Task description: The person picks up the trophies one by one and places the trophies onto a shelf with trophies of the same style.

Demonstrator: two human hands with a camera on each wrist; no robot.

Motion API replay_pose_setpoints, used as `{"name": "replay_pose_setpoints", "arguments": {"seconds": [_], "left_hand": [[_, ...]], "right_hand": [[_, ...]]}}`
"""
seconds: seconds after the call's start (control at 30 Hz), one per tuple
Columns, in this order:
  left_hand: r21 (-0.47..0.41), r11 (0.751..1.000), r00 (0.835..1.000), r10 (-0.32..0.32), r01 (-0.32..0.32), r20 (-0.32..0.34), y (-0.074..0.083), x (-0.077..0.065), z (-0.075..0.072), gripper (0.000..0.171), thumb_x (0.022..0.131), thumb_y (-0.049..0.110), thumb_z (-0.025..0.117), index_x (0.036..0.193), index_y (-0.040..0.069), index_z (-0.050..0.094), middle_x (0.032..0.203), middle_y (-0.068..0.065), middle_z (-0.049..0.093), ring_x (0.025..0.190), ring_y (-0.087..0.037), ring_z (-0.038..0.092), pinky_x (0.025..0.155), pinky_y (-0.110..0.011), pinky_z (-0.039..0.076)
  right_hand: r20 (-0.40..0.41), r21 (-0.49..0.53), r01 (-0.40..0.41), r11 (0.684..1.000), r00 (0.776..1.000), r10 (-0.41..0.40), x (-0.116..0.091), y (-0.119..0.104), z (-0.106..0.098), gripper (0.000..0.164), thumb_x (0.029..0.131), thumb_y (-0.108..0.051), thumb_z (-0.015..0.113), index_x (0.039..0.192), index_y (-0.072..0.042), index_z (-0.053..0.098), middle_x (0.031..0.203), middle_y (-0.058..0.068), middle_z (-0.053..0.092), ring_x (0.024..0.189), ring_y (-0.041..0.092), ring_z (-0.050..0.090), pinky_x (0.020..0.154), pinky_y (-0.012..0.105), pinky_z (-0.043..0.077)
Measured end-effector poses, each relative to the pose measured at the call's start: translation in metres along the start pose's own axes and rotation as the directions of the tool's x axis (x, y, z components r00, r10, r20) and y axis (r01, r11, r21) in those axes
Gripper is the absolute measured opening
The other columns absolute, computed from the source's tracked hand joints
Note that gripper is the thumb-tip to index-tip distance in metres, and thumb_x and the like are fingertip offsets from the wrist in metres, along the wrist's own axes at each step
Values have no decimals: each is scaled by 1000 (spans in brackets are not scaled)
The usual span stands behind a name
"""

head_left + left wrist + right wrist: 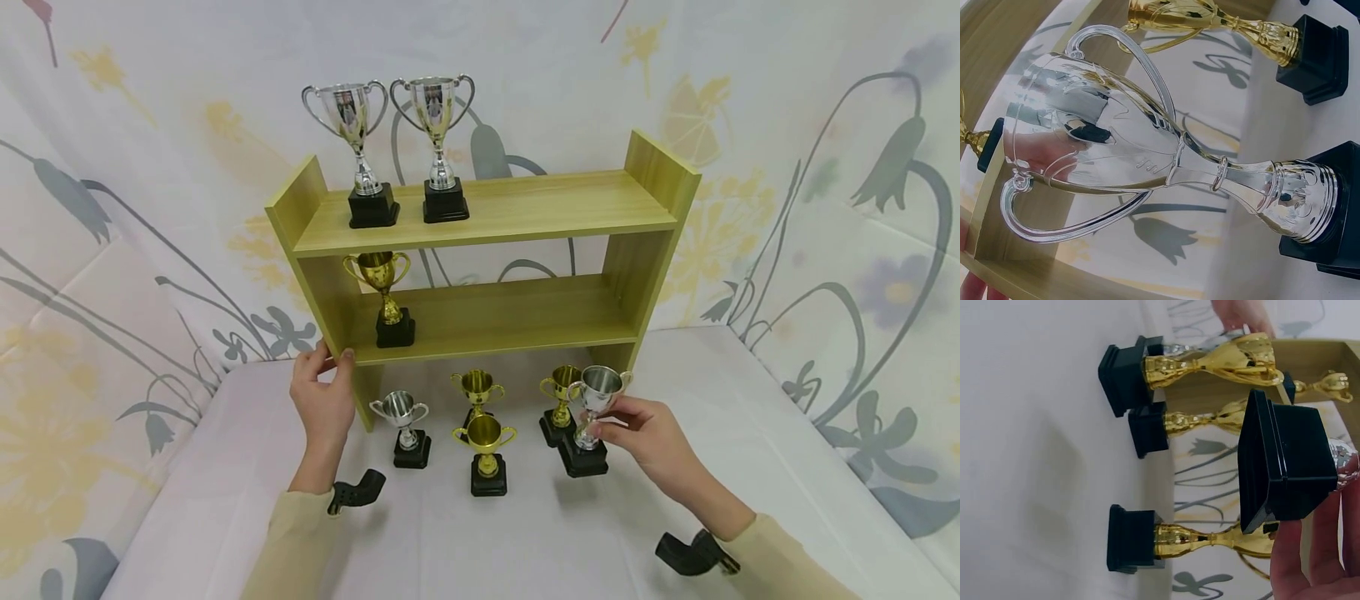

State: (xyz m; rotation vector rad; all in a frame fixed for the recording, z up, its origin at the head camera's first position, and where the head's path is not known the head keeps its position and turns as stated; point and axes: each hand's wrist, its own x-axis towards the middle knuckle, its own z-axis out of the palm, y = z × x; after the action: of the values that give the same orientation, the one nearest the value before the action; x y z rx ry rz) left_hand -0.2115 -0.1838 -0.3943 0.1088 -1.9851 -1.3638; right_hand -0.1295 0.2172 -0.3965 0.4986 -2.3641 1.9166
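My right hand (652,437) pinches a small silver trophy cup (601,385) by its stem. Its black base (1291,462) hangs above the white tabletop, underside showing in the right wrist view. Just behind it a gold trophy (559,382) stands on the table, partly covered. My left hand (324,400) grips the left side panel of a wooden shelf (480,321), thumb at its front edge. Beside that hand another silver trophy (401,408) stands on the table, filling much of the left wrist view. Two more gold trophies, one in front (486,435) and one behind (477,385), stand mid-table.
On the top board, toward the left, stand two large silver trophies, one at the left (349,117) and one beside it (435,112). The middle board bears a gold trophy (378,275) at its left end. A flower-patterned cloth (825,167) hangs behind the shelf.
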Motion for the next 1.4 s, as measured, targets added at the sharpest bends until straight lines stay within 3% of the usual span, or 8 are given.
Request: {"name": "replay_pose_setpoints", "arguments": {"seconds": [0.2,0.5,0.7,0.93,1.13,1.4], "left_hand": [[15,1000,1000,8,-8,-3,0,0,0,35,96,12,64,131,7,66,100,-12,54,93,-17,53,66,-11,46],[9,1000,1000,10,-10,-6,1,0,0,35,95,12,64,131,8,67,100,-14,54,94,-14,52,66,-13,46],[1,1000,1000,12,-12,-4,1,0,0,36,95,11,64,131,8,66,100,-15,54,94,-13,52,66,-13,46],[-2,1000,1000,6,-6,-2,1,-1,0,36,95,11,64,131,8,66,99,-11,54,94,-16,52,66,-13,47],[-7,1000,1000,-8,8,6,0,-1,0,36,96,12,64,132,8,66,100,-13,54,96,-12,51,67,-13,48],[-3,1000,1000,-12,12,10,1,-1,0,36,96,12,64,132,7,65,100,-9,54,95,-16,52,67,-12,47]], "right_hand": [[10,-22,6,1000,1000,-6,1,-10,-3,18,90,0,70,105,10,68,100,2,73,94,14,69,77,25,56],[11,-22,22,1000,1000,-21,2,-20,-5,18,89,7,67,105,14,65,99,4,72,92,7,67,76,26,56],[2,-16,39,999,999,-39,1,-22,-7,21,89,2,70,107,12,64,101,8,71,91,9,66,76,26,57],[-17,-15,56,998,998,-56,2,-28,-10,18,89,5,68,106,9,66,98,-2,72,90,9,67,76,25,56],[-25,-11,65,998,998,-65,4,-32,-14,17,89,8,67,105,7,67,96,-2,72,87,10,68,76,26,57],[-20,9,76,997,997,-76,5,-36,-16,20,88,11,65,108,6,67,98,-2,72,88,8,68,76,24,56]]}}
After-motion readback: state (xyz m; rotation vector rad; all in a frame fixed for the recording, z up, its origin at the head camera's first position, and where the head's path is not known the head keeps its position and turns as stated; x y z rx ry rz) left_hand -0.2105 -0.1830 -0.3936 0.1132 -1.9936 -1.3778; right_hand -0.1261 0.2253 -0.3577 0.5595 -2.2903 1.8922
